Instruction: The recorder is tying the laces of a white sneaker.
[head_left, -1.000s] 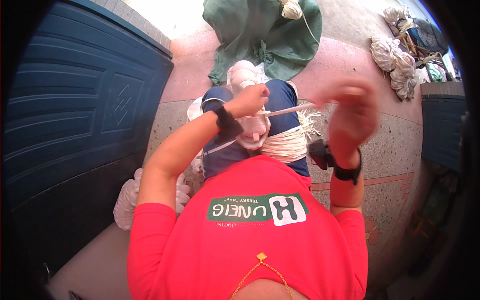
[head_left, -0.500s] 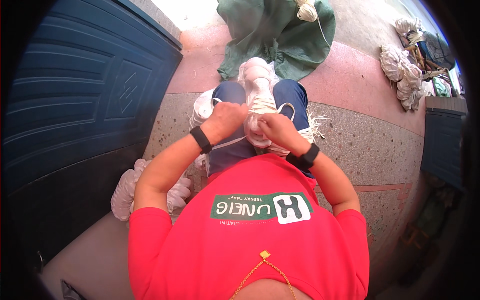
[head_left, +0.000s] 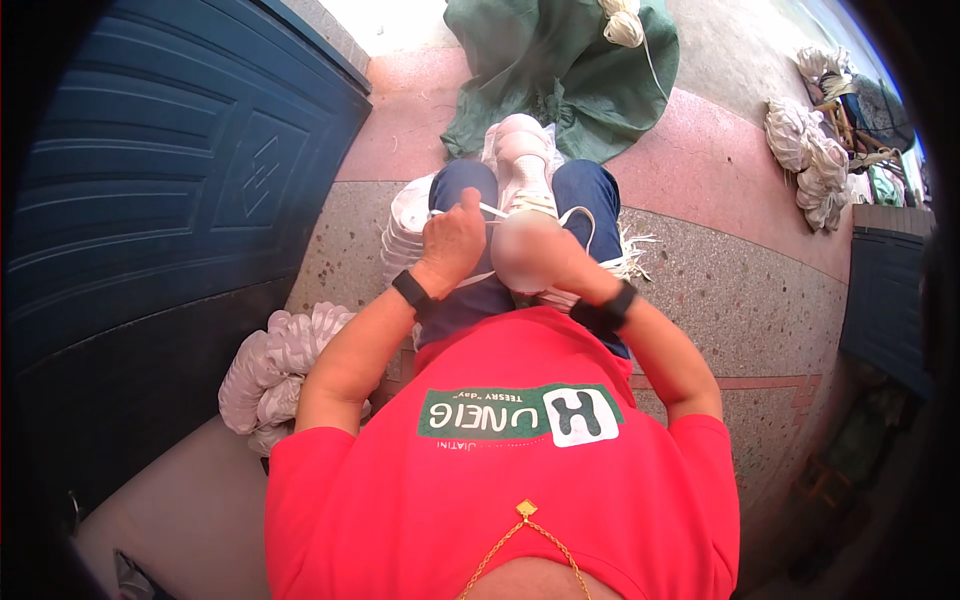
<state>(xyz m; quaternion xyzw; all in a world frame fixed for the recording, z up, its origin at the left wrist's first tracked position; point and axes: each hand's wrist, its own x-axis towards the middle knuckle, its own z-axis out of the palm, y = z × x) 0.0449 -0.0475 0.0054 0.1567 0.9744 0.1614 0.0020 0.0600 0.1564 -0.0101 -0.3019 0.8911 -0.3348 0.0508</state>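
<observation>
Between my knees lies a white shoe upper (head_left: 530, 192) with lacing down its middle and rounded pale pieces at its far end. My left hand (head_left: 453, 245) is closed on a white shoelace (head_left: 490, 210), which runs from the fist to the upper; the thumb points up. Over the near part of the upper is my right hand (head_left: 560, 262). Its fingers are smeared, so their hold cannot be made out. A loop of lace (head_left: 590, 220) arcs beside that hand, over my right knee.
White nested shoe pieces (head_left: 405, 215) stand beside my left knee, with another bundle (head_left: 265, 375) nearer. Loose lace ends (head_left: 635, 255) stick out by my right knee. Ahead lies a green cloth (head_left: 560, 75) with a lace hank (head_left: 624, 28). A blue door (head_left: 150, 150) stands at left, white bundles (head_left: 800, 140) far right.
My left hand has moved left and slightly nearer me, away from the right hand, and its thumb now points up. The right hand has turned and blurred over the upper.
</observation>
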